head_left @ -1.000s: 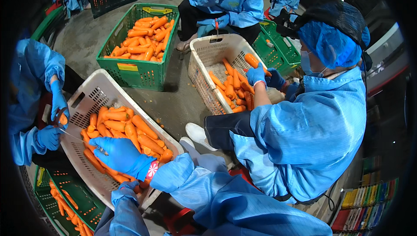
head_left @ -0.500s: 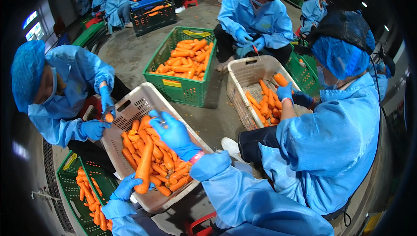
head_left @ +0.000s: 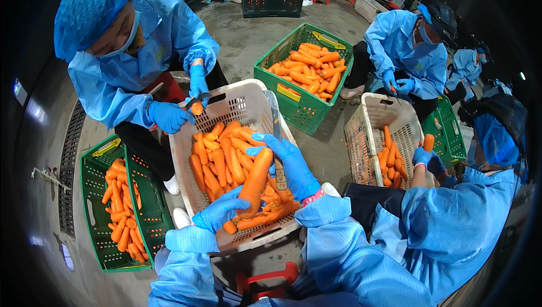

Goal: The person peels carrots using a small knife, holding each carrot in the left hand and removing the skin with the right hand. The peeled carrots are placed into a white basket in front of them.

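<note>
A large carrot (head_left: pixel 258 178) is in my left hand (head_left: pixel 220 211), its fingers wrapped around the lower end. My gloved right hand (head_left: pixel 296 167) grips a knife (head_left: pixel 275 118), blade pointing up and away, with the brown handle partly showing below the fingers. The right fingertips are close to the carrot's upper end; whether they touch it I cannot tell. Both hands are above a white perforated crate (head_left: pixel 182 163) holding many orange carrots (head_left: pixel 217 157).
Across the crate, a person (head_left: pixel 149 61) in blue works a carrot with a blade. Left stands a green crate (head_left: pixel 90 211) of carrots; another green crate (head_left: pixel 291 112) is beyond. At right, two people sit around a second white crate (head_left: pixel 361 151). A red stool (head_left: pixel 265 279) is below me.
The view has swung left, so the scene sits farther right. My right hand with the knife has come close to the carrot in my left hand, and the blade now points upward.
</note>
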Available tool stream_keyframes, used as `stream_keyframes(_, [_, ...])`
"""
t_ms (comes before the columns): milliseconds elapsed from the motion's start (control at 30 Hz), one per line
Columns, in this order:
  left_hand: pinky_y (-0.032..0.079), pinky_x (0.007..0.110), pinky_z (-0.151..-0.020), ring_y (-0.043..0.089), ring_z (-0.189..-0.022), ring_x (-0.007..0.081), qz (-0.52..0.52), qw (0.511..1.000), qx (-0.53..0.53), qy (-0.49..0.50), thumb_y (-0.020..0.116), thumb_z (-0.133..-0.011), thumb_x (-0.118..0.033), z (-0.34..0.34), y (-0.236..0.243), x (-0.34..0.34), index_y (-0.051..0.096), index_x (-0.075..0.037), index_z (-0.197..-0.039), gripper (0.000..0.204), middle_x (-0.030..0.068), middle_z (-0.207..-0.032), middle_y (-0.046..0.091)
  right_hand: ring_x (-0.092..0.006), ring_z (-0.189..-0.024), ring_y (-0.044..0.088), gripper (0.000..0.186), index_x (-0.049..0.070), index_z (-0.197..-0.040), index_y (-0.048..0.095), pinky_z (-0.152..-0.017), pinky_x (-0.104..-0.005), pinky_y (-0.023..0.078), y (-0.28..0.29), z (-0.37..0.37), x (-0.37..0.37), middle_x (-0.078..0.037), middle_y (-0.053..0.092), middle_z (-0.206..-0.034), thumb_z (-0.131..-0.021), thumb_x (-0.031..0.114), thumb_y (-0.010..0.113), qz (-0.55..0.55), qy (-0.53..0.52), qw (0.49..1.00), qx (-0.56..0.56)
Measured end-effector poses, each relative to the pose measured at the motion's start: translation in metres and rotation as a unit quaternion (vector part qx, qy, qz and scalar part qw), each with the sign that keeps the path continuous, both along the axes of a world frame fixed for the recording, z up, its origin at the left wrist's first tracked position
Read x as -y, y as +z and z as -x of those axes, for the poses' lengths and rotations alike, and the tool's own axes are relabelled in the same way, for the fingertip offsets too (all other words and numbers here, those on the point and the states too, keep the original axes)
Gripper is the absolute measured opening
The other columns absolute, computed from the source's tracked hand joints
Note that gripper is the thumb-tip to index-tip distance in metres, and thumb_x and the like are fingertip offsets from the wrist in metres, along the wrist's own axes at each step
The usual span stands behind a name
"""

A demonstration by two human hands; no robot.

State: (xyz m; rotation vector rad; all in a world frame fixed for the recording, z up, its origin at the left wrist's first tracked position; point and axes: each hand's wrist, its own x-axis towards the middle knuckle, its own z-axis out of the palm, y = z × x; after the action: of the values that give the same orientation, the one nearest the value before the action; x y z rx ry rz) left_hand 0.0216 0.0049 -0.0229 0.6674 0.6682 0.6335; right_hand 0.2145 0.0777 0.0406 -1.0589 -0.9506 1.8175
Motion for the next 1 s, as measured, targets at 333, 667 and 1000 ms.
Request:
stream_keyframes(333, [0.047,0.040,-0.095,0.058,-0.108,0.0319,0.056,0.997,-0.002,0.059,0.040,-0.096,-0.044,-0.002,-0.018,-0.005,0.037,0.003,-0.135,0.062,0.0209,-0.126,0.052,-0.0080,-0.077,0.060,0.041,0.009,-0.117,0.060,-0.055,-0.0182,0.039,-0.013,0.007,-0.005,-0.005,0.067,-0.092,-0.087,0.038,0.057,-0.002,-0.006,1.000,-0.006])
stream_keyframes(667, [0.055,0.040,-0.069,0.065,-0.073,0.0340,0.129,0.988,0.069,-0.040,0.023,-0.088,-0.069,0.003,-0.045,-0.008,0.035,0.006,-0.135,0.089,0.0299,-0.094,0.062,-0.0095,-0.076,0.059,0.039,0.011,-0.114,0.063,-0.058,-0.0198,0.042,-0.018,0.001,-0.003,-0.006,0.066,-0.090,-0.087,0.039,0.057,0.027,0.001,1.000,-0.008])
stream_keyframes(1000, [0.056,0.043,-0.064,0.066,-0.077,0.0331,0.092,0.994,0.002,0.054,0.031,-0.090,-0.064,-0.011,-0.048,-0.006,0.044,0.001,-0.129,0.077,0.0204,-0.109,0.061,-0.0105,-0.075,0.058,0.035,0.009,-0.107,0.066,-0.057,-0.0234,0.043,-0.030,-0.004,-0.005,-0.005,0.065,-0.091,-0.087,0.037,0.058,0.007,-0.045,0.998,-0.038])
